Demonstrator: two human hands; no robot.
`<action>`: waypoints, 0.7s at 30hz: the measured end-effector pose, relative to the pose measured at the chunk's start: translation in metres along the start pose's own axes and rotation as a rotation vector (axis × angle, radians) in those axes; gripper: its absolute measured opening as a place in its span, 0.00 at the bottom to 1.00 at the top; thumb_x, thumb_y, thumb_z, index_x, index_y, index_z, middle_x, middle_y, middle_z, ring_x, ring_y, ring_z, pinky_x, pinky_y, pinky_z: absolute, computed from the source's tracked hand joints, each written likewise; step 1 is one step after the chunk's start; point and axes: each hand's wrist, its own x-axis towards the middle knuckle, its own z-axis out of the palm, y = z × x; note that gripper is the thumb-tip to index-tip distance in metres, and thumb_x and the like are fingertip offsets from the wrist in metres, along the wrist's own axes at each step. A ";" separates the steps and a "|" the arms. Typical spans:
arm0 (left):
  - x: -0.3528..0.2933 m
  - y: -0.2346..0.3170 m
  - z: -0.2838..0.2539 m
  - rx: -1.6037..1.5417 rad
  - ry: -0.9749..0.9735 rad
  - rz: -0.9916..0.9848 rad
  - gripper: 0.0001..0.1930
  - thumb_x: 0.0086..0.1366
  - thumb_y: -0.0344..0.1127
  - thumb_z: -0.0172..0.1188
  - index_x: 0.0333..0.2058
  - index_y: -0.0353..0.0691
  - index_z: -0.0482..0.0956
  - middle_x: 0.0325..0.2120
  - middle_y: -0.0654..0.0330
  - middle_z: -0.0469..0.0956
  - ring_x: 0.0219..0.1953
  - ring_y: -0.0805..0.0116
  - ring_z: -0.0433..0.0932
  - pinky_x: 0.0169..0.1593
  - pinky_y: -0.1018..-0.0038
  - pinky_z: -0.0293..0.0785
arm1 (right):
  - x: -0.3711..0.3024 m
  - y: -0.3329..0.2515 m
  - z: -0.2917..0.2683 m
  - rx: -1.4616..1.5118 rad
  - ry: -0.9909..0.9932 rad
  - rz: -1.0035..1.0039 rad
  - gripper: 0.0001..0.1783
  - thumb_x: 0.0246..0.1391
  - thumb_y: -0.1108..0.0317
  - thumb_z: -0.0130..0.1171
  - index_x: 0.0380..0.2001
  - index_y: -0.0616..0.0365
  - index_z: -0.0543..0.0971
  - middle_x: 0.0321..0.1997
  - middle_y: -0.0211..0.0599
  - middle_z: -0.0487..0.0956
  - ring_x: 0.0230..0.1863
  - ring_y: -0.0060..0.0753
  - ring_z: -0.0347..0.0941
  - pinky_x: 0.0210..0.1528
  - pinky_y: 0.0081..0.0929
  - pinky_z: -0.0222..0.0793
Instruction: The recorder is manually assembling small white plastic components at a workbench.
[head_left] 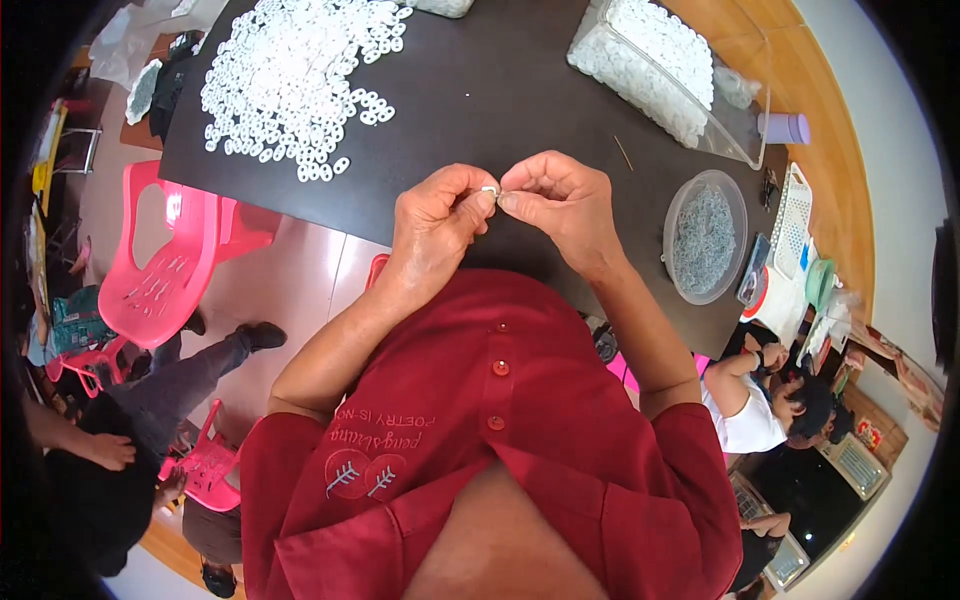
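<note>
Over the table's near edge, my left hand (436,222) pinches a small white plastic piece (489,190) between thumb and forefinger. My right hand (572,208) meets it from the other side, thumb and forefinger closed at the piece; whatever they hold is too small and covered to name. A heap of white oval pieces with two holes each (290,75) spreads over the table's left part. To the right stands a round clear tub (668,240) full of fine grey, metallic-looking bits (706,238).
A clear plastic bin (738,145) of small white parts stands at the far right of the dark table (500,90). A thin brown stick (623,153) lies nearby. Beyond the tub are a white basket (793,215) and a purple cup (785,128). Pink chairs (165,270) and other people are around.
</note>
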 end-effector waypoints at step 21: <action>-0.001 -0.016 -0.004 -0.157 0.102 -0.128 0.07 0.62 0.31 0.54 0.33 0.32 0.75 0.22 0.63 0.74 0.22 0.79 0.71 0.24 0.83 0.69 | 0.007 0.022 0.015 0.041 0.014 -0.008 0.05 0.49 0.79 0.57 0.31 0.65 0.75 0.29 0.33 0.77 0.28 0.18 0.71 0.31 0.15 0.68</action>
